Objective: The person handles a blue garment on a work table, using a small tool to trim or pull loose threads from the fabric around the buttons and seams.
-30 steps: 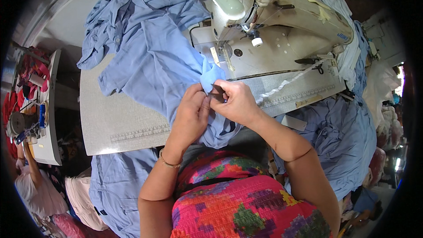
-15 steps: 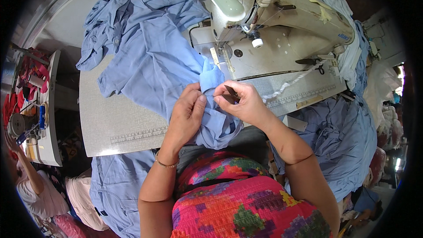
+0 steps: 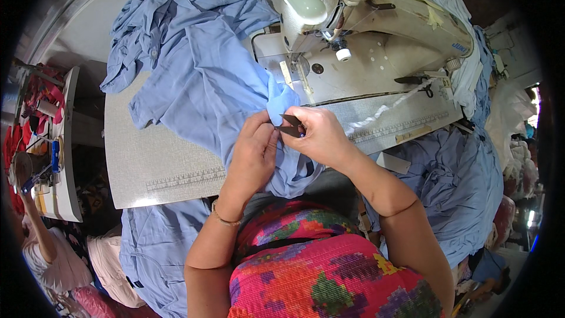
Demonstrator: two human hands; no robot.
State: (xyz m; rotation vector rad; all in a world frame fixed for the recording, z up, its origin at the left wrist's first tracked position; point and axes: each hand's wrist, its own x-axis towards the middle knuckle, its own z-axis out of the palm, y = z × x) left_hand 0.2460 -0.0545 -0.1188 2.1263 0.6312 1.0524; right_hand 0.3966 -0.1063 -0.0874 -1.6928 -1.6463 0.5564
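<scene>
Blue garment (image 3: 206, 70) spread over left part of worktop (image 3: 141, 159). Your left hand (image 3: 253, 150) pinches its bunched fabric. Dark snips (image 3: 288, 131), blades parted, tips at cloth, gripped in your right hand (image 3: 322, 133). Sewing machine (image 3: 406, 15) stands behind, to right. White twisted cord (image 3: 376, 114) farther right, dark scissors (image 3: 406, 80) beside its far end; heaped blue cloth (image 3: 453, 182) past worktop's front edge.

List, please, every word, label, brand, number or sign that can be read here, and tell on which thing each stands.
Blue lettering, on the sewing machine: readable, but I do not copy out brand words.
Left ruler scale, on the sewing table: marks visible, any numbers too small to read.
Right ruler scale, same table: likewise too small.
I can read no other text.
</scene>
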